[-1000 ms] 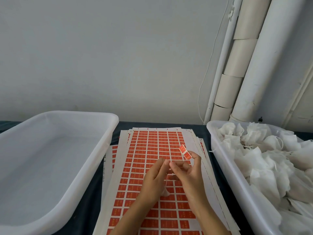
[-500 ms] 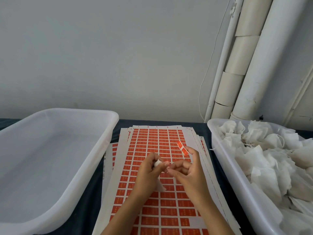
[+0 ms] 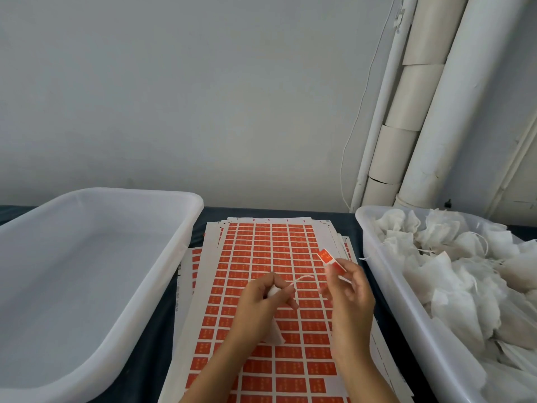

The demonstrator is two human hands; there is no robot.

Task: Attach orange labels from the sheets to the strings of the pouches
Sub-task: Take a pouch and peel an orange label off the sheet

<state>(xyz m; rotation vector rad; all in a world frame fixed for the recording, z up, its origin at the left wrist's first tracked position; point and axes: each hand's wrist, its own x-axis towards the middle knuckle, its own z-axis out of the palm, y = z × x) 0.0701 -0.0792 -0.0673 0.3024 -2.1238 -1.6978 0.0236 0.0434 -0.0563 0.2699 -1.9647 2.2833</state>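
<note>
Empty translucent plastic tub (image 3: 87, 271) at left. Left hand (image 3: 258, 303), fingers curled, grips a soft white fabric pouch (image 3: 273, 334), its body hanging below the palm. Thin white string (image 3: 302, 279) arcs rightward to the right hand (image 3: 348, 295), which pinches a small rectangular orange label (image 3: 329, 258), long axis slanting up-left. Below: flat label sheets (image 3: 273, 251). Right tub (image 3: 386, 274): crumpled pouches.

White pouch (image 3: 273, 335) hanging, string (image 3: 302, 279) curving (slack) toward peeled orange label (image 3: 329, 258), sheets (image 3: 279, 286) beneath
</note>
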